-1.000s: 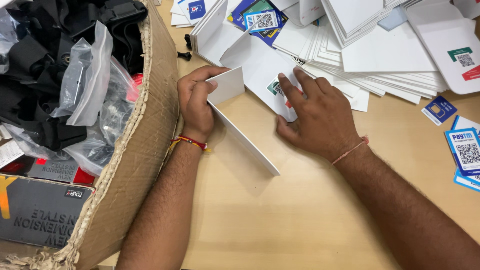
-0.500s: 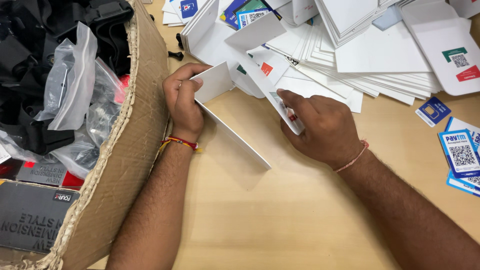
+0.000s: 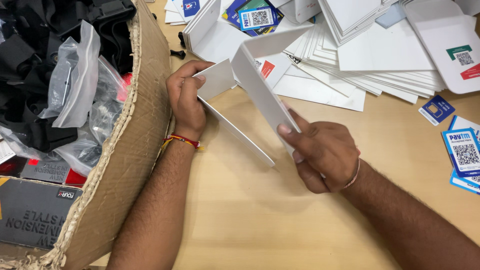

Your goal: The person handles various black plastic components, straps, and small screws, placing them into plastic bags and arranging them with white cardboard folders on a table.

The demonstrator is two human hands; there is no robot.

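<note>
From the head camera, the left hand (image 3: 186,97) pinches the upright flap of a folded white card stand (image 3: 227,112) resting on the wooden tabletop (image 3: 260,220). The right hand (image 3: 320,152) grips a second bent white card (image 3: 262,82), lifted and seemingly clear of the tabletop, before a heap of white cards (image 3: 360,45). A torn cardboard box (image 3: 135,150) stands left.

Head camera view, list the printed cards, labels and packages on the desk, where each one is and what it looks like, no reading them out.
Blue-framed code card: right edge, white centre.
Small dark blue card: right, beside the white pile.
White rounded card: top right, green and red patches.
Blue code card: top centre, on the pile.
Grey box: bottom left, beside the cardboard carton.
Clear plastic bags: inside the carton.
</note>
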